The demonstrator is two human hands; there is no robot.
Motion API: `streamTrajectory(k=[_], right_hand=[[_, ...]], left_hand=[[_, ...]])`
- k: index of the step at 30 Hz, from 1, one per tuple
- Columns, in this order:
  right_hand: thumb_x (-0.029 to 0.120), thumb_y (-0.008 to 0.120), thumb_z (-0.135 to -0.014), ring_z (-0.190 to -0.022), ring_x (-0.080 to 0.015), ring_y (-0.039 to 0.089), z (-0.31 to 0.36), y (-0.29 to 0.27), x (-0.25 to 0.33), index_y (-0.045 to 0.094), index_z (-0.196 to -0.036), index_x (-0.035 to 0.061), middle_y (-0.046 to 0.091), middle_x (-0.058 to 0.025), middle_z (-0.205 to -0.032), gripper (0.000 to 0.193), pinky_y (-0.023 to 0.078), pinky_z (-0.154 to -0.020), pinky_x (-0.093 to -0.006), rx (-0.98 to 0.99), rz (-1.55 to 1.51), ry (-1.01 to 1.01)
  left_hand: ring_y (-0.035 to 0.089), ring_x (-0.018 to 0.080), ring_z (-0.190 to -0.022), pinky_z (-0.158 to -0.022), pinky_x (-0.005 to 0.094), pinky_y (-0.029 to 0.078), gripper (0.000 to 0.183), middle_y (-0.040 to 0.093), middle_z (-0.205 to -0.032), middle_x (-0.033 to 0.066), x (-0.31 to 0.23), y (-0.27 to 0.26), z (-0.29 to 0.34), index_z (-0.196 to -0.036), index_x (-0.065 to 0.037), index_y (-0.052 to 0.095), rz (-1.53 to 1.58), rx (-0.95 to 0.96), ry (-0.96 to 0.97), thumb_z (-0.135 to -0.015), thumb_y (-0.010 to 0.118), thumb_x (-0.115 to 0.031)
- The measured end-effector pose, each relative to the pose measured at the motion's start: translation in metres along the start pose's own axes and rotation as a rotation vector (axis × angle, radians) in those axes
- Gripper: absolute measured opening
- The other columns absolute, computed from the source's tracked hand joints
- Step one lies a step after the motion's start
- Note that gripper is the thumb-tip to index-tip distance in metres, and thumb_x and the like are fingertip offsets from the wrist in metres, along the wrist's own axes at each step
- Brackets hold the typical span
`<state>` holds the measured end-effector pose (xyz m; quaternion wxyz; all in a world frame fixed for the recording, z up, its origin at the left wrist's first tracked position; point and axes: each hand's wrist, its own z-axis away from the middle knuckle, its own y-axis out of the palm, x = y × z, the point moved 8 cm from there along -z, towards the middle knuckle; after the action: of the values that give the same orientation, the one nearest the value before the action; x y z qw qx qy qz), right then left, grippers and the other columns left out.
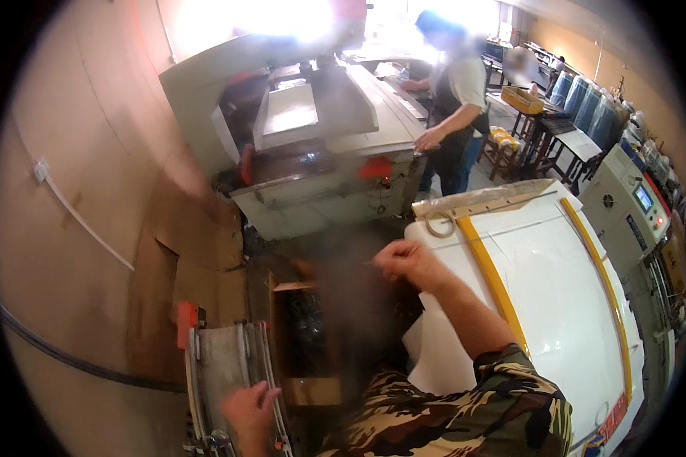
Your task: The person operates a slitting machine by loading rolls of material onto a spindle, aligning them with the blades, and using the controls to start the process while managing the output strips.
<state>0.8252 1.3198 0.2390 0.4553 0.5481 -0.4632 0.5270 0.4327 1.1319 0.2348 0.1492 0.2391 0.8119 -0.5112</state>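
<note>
My right hand (405, 259) is raised over the gap beside the white-covered table (545, 282), thumb and fingertips drawn together. Anything pinched there is too small or blurred to make out. Low on the left, my left hand (249, 407) hovers over or rests on the edge of a long metal rail device (232, 358) with a red end piece (187, 324); I cannot tell which. Its fingers look loosely bent and apart, with nothing visible in them. Between my hands stands an open cardboard box (305, 390), with dark, shiny contents partly hidden by a blurry smear.
A large pale machine (320, 202) stands ahead, with a person (457, 99) in a dark apron at its right. Yellow strips (492, 278) and a tape-like ring (440, 224) lie on the white table. A control cabinet (625, 202) stands right. Cardboard (198, 266) leans left.
</note>
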Motion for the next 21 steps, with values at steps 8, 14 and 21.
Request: streamTrajectory(k=[8,14,21], right_hand=[[0.020,0.072,-0.090,-0.061,-0.0091,0.060,-0.103,-0.200,-0.007,0.075,-0.095,0.0015,0.069,-0.0029,-0.073,0.019,0.047,-0.054,-0.0262,-0.481,0.162,0.021],[0.020,0.072,-0.090,-0.062,-0.0157,0.066,-0.141,-0.250,-0.007,0.073,-0.104,0.0010,0.074,-0.0092,-0.082,0.023,0.052,-0.056,-0.0299,-0.581,0.627,-0.148],[0.017,0.076,-0.080,-0.105,-0.0378,0.064,-0.162,-0.242,0.099,0.066,-0.119,0.0039,0.068,-0.0208,-0.113,0.042,0.050,-0.090,-0.0447,-0.855,1.224,-0.492]], left_hand=[[0.068,0.0307,-0.079,-0.073,0.0409,0.054,0.025,0.071,-0.085,0.0105,-0.021,0.138,-0.005,-0.099,-0.010,0.075,0.174,0.325,-0.180,-0.082,0.074,-0.028],[0.068,0.0306,-0.088,-0.076,0.0412,0.055,0.029,0.072,-0.093,0.0105,-0.051,0.174,-0.044,-0.101,-0.009,0.074,0.164,0.480,-0.210,-0.082,0.073,-0.031],[0.068,0.0310,-0.087,-0.076,0.0411,0.054,0.029,0.071,-0.090,0.0103,-0.054,0.197,-0.064,-0.100,-0.009,0.075,0.156,0.439,-0.187,-0.081,0.075,-0.031]])
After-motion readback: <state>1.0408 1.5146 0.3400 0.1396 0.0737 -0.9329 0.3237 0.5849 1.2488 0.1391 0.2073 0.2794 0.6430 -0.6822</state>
